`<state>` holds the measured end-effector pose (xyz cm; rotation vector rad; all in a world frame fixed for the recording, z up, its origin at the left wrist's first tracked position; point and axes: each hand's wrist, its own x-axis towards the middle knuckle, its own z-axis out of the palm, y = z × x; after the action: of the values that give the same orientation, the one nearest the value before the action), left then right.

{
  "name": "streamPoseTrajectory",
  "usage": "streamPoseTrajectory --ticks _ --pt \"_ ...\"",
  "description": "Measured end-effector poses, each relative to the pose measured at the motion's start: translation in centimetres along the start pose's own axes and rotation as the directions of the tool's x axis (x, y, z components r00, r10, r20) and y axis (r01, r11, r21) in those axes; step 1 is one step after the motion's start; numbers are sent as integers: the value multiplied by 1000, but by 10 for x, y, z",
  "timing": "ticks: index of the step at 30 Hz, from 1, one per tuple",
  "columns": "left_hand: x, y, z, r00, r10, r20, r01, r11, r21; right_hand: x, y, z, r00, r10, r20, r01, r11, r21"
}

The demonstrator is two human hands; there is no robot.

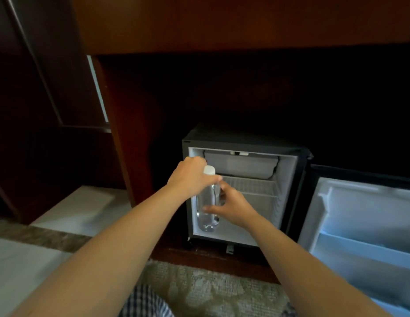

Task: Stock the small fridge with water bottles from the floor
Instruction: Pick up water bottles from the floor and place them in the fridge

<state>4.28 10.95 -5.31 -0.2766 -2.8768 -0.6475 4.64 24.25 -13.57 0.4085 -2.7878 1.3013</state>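
A clear water bottle point(208, 202) with a white cap stands upright at the left front of the small black fridge point(243, 143), whose inside is white. My left hand point(192, 177) grips the bottle's neck just under the cap. My right hand point(231, 205) holds the bottle's body from the right, thumb across its front. The bottle's base is at the fridge floor; I cannot tell if it touches. A wire shelf point(252, 187) sits behind the bottle, with a freezer box above it.
The fridge door point(364, 220) hangs open to the right, with a door shelf low on its inner side. Dark wooden cabinetry surrounds the fridge. A patterned carpet point(210, 291) and pale floor tiles point(80, 209) lie in front.
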Motion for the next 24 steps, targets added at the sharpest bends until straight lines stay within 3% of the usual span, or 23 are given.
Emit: streamPoseTrajectory --ticks 8,14,16,18,21,24 --pt "-1 29 6 988 82 -130 -109 971 -214 -12 5 -28 992 36 -119 -26 997 78" --pt "11 20 25 987 123 -101 -154 896 -416 1 17 -37 982 86 -166 -73 994 83" --pt "19 13 38 997 59 -41 -71 846 -529 9 28 -40 983 96 -154 -85 994 76" --pt "29 4 59 992 -48 113 109 771 -628 18 42 -40 983 124 -136 -112 989 94" --pt "46 -9 96 917 -167 363 366 719 -591 37 67 -32 973 202 -112 -193 977 87" --pt "67 -26 135 884 -153 443 408 716 -567 58 97 -17 965 238 -107 -237 971 20"
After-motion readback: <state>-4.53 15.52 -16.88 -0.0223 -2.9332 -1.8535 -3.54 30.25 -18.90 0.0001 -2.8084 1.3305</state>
